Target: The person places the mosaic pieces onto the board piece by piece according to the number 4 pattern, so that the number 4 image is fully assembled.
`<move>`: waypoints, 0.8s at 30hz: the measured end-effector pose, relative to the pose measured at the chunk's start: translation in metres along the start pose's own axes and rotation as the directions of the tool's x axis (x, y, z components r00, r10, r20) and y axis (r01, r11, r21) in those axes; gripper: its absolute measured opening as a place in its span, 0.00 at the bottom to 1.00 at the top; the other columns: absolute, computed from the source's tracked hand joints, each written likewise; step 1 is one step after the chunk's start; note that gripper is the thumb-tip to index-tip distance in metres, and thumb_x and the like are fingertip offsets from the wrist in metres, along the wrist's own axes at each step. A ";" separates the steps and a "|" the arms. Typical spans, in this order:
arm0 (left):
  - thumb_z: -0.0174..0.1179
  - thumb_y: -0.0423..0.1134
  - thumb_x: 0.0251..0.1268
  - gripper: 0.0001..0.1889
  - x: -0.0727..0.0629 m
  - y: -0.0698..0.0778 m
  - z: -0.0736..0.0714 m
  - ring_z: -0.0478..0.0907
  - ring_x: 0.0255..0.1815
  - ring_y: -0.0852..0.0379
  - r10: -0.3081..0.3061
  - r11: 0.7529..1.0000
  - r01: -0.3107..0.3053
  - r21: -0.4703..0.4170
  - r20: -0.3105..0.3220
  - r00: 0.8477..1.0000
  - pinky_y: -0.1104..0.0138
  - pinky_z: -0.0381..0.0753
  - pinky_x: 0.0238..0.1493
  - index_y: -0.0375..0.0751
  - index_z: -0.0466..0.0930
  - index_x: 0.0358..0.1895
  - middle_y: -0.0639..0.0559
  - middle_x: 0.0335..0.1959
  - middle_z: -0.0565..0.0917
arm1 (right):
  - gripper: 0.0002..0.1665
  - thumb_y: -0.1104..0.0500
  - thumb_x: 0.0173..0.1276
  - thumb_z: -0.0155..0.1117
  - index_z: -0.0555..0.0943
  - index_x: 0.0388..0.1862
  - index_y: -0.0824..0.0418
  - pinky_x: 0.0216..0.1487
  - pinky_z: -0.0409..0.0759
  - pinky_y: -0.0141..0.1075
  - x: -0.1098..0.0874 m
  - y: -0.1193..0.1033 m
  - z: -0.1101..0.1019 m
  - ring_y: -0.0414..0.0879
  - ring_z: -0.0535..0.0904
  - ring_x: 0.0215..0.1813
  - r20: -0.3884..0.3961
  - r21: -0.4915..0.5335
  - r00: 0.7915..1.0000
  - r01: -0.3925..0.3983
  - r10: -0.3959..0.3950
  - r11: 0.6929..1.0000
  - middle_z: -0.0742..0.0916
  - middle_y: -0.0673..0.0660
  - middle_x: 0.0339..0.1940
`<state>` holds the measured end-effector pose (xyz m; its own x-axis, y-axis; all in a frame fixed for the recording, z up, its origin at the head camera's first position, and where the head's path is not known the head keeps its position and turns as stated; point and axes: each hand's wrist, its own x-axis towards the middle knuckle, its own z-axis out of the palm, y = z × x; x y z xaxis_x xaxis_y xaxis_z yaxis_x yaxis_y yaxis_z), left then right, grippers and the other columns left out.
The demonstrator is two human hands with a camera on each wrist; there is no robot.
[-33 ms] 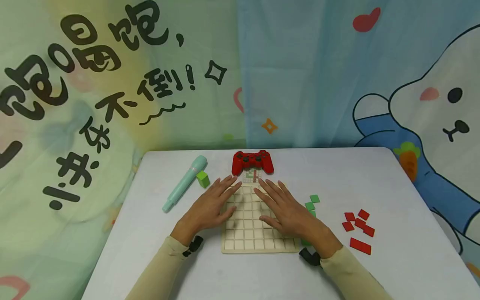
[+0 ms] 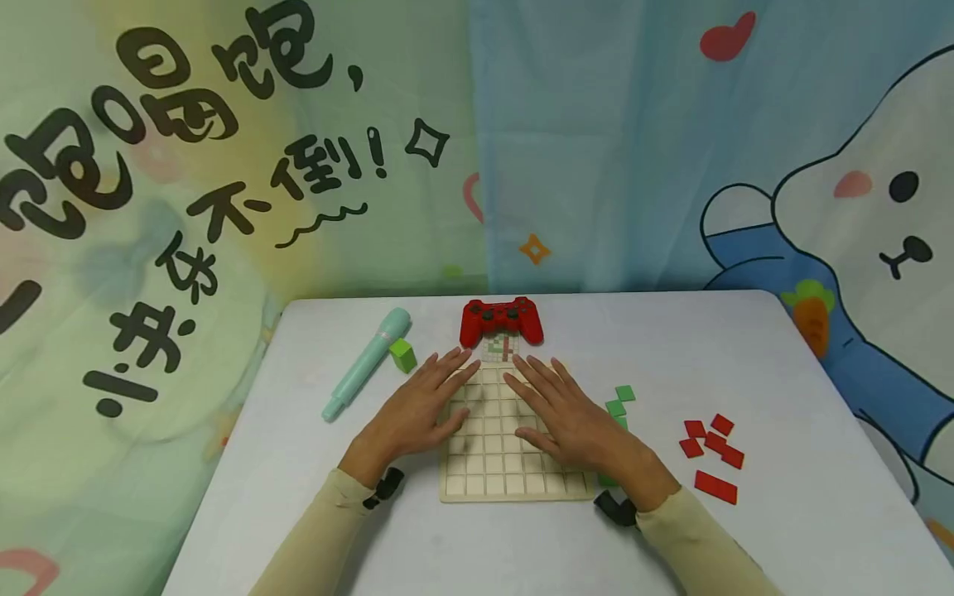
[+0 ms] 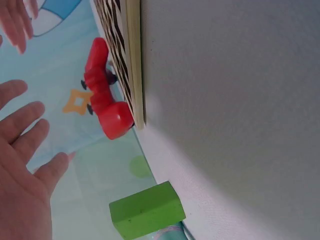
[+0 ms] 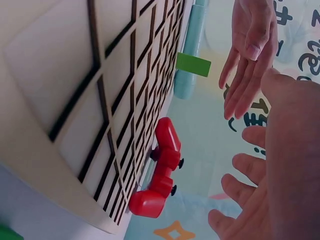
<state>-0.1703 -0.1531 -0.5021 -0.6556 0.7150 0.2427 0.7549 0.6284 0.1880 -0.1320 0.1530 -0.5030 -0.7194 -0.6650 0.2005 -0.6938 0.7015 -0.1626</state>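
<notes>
Cream grid board (image 2: 488, 447) flat on the table (image 2: 492, 555), and 2 hands hover: left hand (image 2: 416, 414) by its left edge, right hand (image 2: 574, 424) above its right half, fingers straight, slightly apart! Red controller (image 2: 503, 320) beyond the board, green block (image 2: 403, 357) left of the board, red tiles (image 2: 715, 442) right.

Soft, even light fills the head view, leaving faint, diffuse shadows beside the sleeves (image 2: 313, 538) on the white table (image 2: 477, 550). The left wrist view renders the table greyer, broadly shaded. In the right wrist view, the grid board (image 4: 50, 192) looks blurred nearest the lens.
</notes>
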 end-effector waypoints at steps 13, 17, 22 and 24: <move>0.60 0.36 0.81 0.36 -0.032 0.024 -0.002 0.67 0.84 0.45 -0.308 0.793 0.200 -0.576 -0.096 0.946 0.49 0.75 0.80 0.54 0.58 0.86 0.49 0.85 0.67 | 0.38 0.61 0.78 0.65 0.66 0.84 0.56 0.76 0.77 0.56 -0.030 0.029 -0.029 0.57 0.74 0.77 -0.253 0.171 0.948 -0.153 0.193 0.973 0.74 0.61 0.81; 0.61 0.32 0.79 0.36 -0.063 0.032 0.007 0.68 0.83 0.38 -0.473 0.540 0.290 -0.791 0.000 0.881 0.47 0.78 0.77 0.48 0.60 0.85 0.43 0.85 0.65 | 0.31 0.69 0.80 0.59 0.73 0.78 0.55 0.68 0.80 0.26 -0.058 0.059 -0.039 0.55 0.83 0.66 -0.330 0.396 0.803 -0.358 0.495 0.845 0.82 0.60 0.72; 0.70 0.37 0.73 0.43 -0.087 0.037 0.022 0.61 0.86 0.37 -0.478 0.470 0.424 -0.774 0.181 0.860 0.47 0.69 0.82 0.46 0.58 0.86 0.42 0.86 0.62 | 0.25 0.67 0.84 0.54 0.76 0.75 0.57 0.62 0.78 0.24 -0.082 0.080 -0.036 0.60 0.84 0.64 -0.144 0.560 0.682 -0.541 0.717 0.627 0.85 0.62 0.69; 0.74 0.39 0.68 0.47 -0.090 0.038 0.027 0.58 0.88 0.38 -0.436 0.498 0.446 -0.744 0.230 0.870 0.47 0.64 0.84 0.47 0.57 0.86 0.42 0.87 0.59 | 0.24 0.66 0.84 0.55 0.75 0.76 0.57 0.66 0.83 0.39 -0.088 0.082 -0.029 0.62 0.83 0.66 -0.039 0.558 0.664 -0.605 0.747 0.568 0.84 0.64 0.69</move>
<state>-0.0829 -0.1847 -0.5424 -0.9038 0.4185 -0.0893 0.0970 0.4036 0.9098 -0.1243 0.2767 -0.5060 -0.9945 0.0921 0.0498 0.0232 0.6580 -0.7527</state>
